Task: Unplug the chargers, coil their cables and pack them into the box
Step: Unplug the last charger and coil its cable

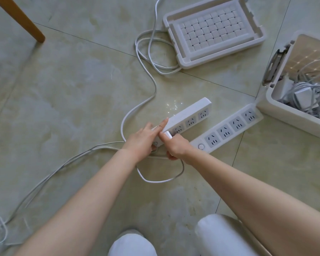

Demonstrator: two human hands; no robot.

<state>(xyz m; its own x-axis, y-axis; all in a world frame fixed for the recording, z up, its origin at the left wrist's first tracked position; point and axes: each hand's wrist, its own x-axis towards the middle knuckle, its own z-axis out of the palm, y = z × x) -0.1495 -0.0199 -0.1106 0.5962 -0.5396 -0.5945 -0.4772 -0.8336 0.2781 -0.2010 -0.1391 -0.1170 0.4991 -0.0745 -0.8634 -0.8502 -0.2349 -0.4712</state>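
A white power strip (189, 115) lies tilted on its side on the tiled floor. My left hand (143, 140) grips its near end, fingers stretched along the top. My right hand (175, 145) grips a small white charger (168, 134) at the strip's nearest socket. The charger's thin cable (161, 181) loops on the floor below my hands. A second power strip (229, 129) lies flat to the right, its sockets empty. The white box (284, 113) at the right edge holds several coiled chargers (303, 97).
The box's lid (213, 32) lies upside down at the top. The strips' thick white cords (151, 58) curl beside it and run off to the lower left. A wooden furniture leg (24, 23) stands at top left. My knees (216, 235) show at the bottom.
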